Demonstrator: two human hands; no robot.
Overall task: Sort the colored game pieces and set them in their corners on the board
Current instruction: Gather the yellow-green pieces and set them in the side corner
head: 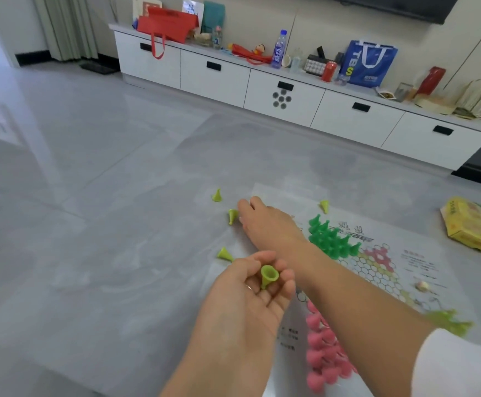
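pink pieces (pixel 324 351) clustered on near board (pixel 422 262) corner | left hand (pixel 250 299) palm up, fingers curled round one lime cone (pixel 268 276) | right hand (pixel 265 222) reaches across, fingertips beside lime cone on floor (pixel 232 216), grasp unclear | dark green pieces (pixel 331 237) massed on far corner | yellow box (pixel 474 226) right | white cabinet (pixel 285 93) behind

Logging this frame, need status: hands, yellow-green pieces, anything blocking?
Left hand holds one yellow-green piece. Right hand open, reaching to a loose piece on the floor. Dark green cluster and pink cluster set on board. Nothing blocking.
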